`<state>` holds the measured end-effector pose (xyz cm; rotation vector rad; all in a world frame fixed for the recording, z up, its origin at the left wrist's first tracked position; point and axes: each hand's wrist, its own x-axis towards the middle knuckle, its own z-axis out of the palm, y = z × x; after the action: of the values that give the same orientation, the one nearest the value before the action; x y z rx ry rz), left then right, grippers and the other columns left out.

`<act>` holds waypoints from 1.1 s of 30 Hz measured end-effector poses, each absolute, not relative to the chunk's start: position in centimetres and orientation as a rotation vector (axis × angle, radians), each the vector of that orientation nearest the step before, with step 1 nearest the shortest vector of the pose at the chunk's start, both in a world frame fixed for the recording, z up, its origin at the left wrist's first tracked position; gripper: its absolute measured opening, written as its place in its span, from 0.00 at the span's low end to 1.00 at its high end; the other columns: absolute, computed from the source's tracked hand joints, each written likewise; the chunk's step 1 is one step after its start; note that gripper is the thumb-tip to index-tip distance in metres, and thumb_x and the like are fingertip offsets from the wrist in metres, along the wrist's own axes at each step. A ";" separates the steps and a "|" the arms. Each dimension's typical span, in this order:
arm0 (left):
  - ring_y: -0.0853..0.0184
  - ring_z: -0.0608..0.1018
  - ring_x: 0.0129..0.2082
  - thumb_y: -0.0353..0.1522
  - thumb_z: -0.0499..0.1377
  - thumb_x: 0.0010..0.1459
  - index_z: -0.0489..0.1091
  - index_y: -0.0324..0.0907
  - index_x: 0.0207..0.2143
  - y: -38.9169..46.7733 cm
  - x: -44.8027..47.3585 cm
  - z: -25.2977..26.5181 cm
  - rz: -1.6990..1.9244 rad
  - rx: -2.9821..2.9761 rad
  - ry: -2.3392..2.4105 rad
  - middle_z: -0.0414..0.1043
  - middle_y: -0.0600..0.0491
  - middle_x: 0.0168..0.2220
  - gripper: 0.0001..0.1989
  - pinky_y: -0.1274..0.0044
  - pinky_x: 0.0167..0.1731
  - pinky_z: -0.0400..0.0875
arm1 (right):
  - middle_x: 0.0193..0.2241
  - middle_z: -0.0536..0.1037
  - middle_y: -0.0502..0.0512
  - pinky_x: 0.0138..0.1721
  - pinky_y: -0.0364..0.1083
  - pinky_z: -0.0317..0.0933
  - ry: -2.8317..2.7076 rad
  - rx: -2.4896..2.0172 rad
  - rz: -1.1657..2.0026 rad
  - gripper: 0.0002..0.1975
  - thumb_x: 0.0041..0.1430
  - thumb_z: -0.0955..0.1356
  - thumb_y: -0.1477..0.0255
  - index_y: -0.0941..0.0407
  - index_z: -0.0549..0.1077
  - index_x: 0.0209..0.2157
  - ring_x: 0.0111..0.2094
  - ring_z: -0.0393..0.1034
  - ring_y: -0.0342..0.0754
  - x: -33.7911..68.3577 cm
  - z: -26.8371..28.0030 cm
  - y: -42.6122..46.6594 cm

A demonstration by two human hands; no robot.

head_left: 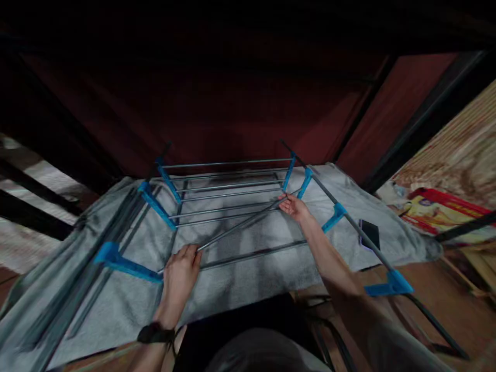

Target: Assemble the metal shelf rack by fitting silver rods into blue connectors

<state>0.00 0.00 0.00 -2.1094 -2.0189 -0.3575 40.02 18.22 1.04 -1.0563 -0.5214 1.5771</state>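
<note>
A thin grey metal rod (240, 225) slants between my two hands over a partly assembled rack of metal tubes and blue plastic brackets. My left hand (183, 266) is closed round the rod's near left end, close to a blue bracket (127, 264). At the rod's far right part, my right hand (293, 205) pinches it between thumb and fingers, near another blue bracket (305, 182). Several crossbars (232, 185) span the rack behind the rod. A long side tube (329, 194) carries the right-hand brackets.
Loose grey tubes (96, 268) lie in a bundle at the left on the grey cloth (248, 279). A phone (369, 234) rests on the cloth at right, beneath the side tube. Beyond it sits a red and yellow package (437, 212). A dark red panel (232, 113) stands behind.
</note>
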 end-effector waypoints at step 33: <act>0.53 0.78 0.42 0.29 0.47 0.68 0.75 0.38 0.43 5.5 -0.5 2.6 -0.237 -2.049 -1.977 0.77 0.42 0.40 0.16 0.65 0.44 0.66 | 0.35 0.83 0.56 0.34 0.42 0.77 -0.619 -1.174 1.537 0.10 0.65 0.63 0.79 0.54 0.74 0.35 0.34 0.80 0.44 40.2 0.4 17.0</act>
<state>-0.52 5.54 2.64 -2.0489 -1.9765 -0.2366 40.20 16.97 0.39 -1.1743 -0.6190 1.5375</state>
